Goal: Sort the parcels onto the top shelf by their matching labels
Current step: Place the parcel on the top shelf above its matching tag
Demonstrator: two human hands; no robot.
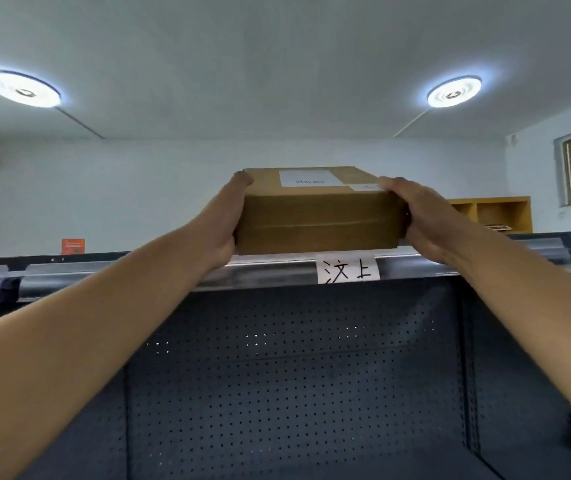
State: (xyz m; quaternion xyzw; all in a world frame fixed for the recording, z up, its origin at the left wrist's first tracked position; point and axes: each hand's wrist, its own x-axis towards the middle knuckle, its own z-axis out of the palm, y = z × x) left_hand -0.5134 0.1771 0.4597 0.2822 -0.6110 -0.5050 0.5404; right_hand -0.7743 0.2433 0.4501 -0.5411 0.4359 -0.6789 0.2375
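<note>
A brown cardboard parcel (318, 220) with a white shipping label on top rests on the front edge of the top shelf (104, 271). Directly below it, a white paper label (348, 271) with handwritten characters is fixed to the shelf's front rail. My left hand (223, 223) grips the parcel's left side, thumb on the top corner. My right hand (415, 220) grips its right side, fingers over the top edge. Both arms reach up from below.
A dark perforated back panel (294, 393) fills the space under the top shelf. Behind stand a small orange box (73, 246) at the left and a wooden cubby unit (498, 214) at the right. Two round ceiling lights shine overhead.
</note>
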